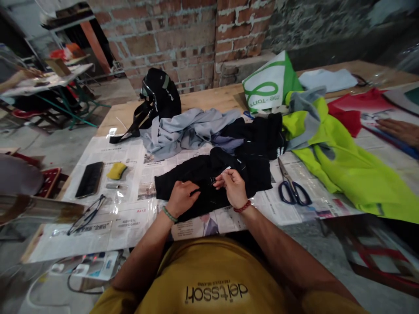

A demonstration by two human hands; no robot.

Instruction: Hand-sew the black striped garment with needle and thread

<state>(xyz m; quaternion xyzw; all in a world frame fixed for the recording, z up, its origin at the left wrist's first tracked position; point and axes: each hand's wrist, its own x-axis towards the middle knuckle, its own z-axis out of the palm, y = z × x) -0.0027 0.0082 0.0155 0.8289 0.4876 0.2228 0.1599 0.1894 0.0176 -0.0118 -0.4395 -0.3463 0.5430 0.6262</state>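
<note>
My left hand [182, 199] curls over the black garment [193, 171] on the worktop [109, 115], my right hand [234, 188] bunched above — grips unclear. The cloth looks soft, light, best held by its edge.

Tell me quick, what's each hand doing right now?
Left hand: half-closed over the black garment; grip cannot be told.
Right hand: half-closed over the same garment; anything pinched is too small to tell.
</note>
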